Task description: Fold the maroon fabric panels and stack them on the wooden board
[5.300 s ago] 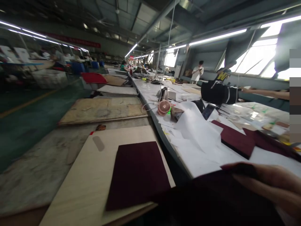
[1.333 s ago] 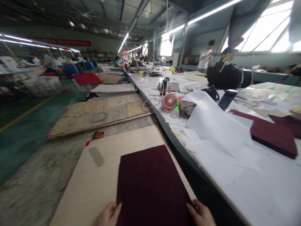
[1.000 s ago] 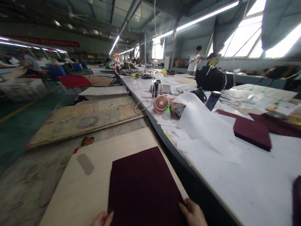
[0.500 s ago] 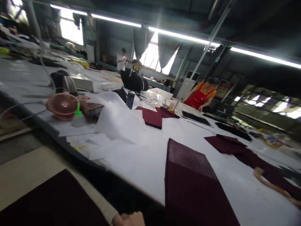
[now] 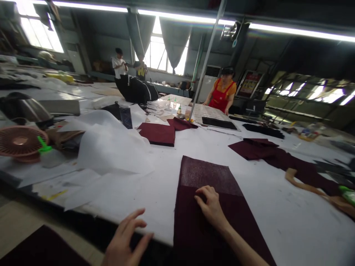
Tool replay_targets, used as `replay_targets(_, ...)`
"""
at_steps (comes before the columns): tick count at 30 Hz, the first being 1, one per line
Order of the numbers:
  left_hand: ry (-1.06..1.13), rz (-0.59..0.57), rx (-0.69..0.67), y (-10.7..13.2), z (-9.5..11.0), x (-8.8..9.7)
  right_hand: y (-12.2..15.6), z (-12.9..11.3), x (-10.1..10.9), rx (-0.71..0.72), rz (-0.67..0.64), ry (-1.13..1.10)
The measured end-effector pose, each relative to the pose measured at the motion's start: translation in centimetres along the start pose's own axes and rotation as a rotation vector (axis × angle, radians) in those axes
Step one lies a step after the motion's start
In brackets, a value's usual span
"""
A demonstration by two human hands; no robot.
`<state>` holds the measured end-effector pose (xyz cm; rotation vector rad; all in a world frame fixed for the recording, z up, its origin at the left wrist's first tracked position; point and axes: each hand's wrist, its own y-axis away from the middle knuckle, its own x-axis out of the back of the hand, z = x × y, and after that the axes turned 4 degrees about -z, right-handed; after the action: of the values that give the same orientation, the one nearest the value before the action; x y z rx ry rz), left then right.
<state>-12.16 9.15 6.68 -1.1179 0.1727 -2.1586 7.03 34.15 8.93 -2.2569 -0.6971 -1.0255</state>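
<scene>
At five o'clock in the view a maroon fabric panel [image 5: 198, 229] lies on the white tabletop [image 5: 299, 225], a shinier band across its far end; the right hand [image 5: 209, 203] is over it, fingers curled, and whether they pinch the cloth is unclear; the left hand [image 5: 127, 236], at seven o'clock, is released and loosely spread; a pink desk fan [image 5: 20, 142] stands at nine o'clock.

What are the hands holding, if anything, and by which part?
The left hand is open and holds nothing. The right hand is over the maroon cloth, near its paler far end; whether it pinches any cannot be told.
</scene>
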Motion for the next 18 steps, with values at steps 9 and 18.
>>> replay_targets(9, 0.081, -0.397, -0.176, -13.3, 5.8, -11.8, -2.9, 3.4, -2.0, 0.106, 0.049, 0.144)
replay_targets(18, -0.053, -0.565, -0.174, -15.4, 3.8, -14.3, -2.5, 3.6, -1.9, 0.166, 0.002, 0.061)
